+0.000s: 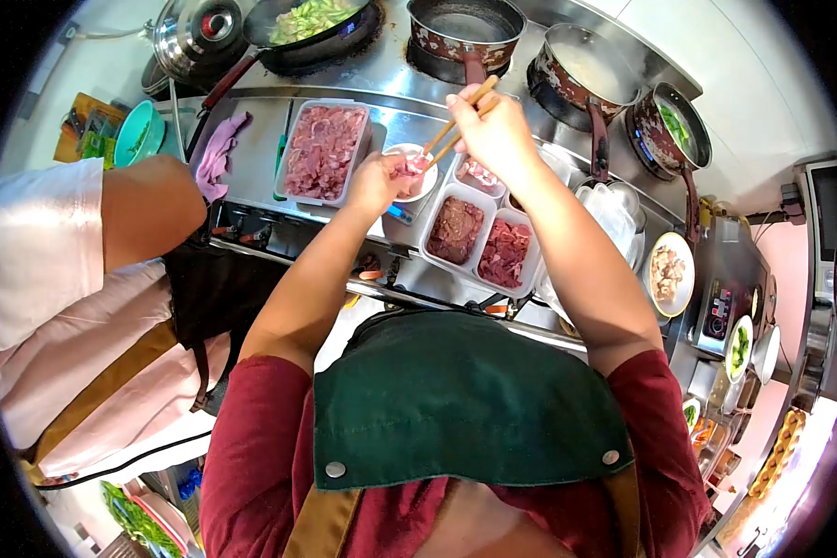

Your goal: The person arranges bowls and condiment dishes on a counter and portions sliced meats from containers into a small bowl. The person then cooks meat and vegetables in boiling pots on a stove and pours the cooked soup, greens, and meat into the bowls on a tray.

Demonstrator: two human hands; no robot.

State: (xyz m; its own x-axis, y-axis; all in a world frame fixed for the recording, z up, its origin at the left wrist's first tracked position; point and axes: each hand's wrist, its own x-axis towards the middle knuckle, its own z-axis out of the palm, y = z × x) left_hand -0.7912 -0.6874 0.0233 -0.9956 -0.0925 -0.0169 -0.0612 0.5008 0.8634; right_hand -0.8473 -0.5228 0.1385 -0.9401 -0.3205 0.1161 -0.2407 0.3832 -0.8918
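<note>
My right hand (495, 128) is closed around a pair of wooden chopsticks (482, 89), whose tips point down at pale pink raw meat (409, 170) over a white bowl (429, 189). On the bowl's left side, my left hand (375, 184) has its fingers closed on that meat. The bowl seems to rest on a scale with a blue display (398, 212). Left of it, a plastic tub of raw meat pieces (325, 149) stands on the counter. Nearer to me are containers of brown minced meat (456, 229) and darker red meat (505, 251).
Several pans line the stove behind, including a pan (467, 28) with its handle toward my right hand. A pink cloth (221, 156) lies at left beside a co-worker's arm (153, 206). Clear plastic lids (614, 228) and a plate of food (668, 274) sit at right.
</note>
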